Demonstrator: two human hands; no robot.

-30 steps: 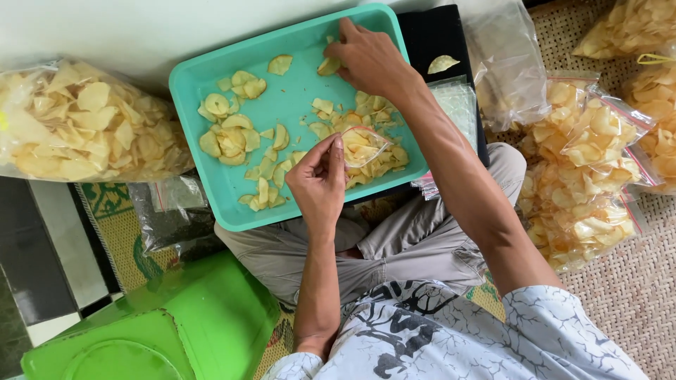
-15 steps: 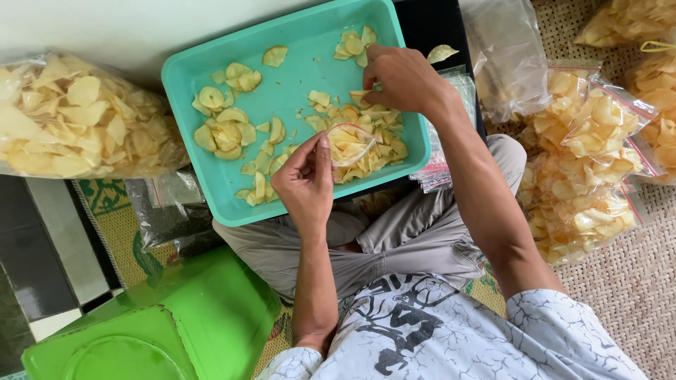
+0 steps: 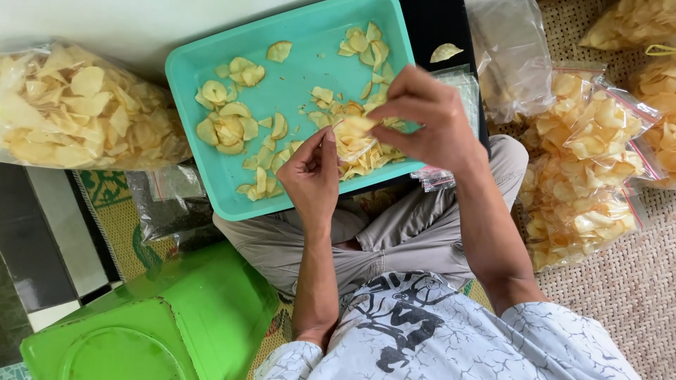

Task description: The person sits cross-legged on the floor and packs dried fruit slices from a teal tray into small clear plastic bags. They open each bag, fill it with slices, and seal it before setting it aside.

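Hands over teal tray (image 3: 211, 176): left hand (image 3: 313, 176) pinches small clear bag (image 3: 355, 141) open, right hand (image 3: 429, 119) feeds chips (image 3: 229, 127) in; keep mouth wide, chips flat.

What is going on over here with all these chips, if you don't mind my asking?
A seated person is filling a small clear bag with pale yellow chips over a teal tray on their lap. The left hand holds the bag's edge while the right hand brings chips to its mouth. Loose chips lie scattered in the tray. A big bag of chips sits at one side, and filled small packets are piled at the other.
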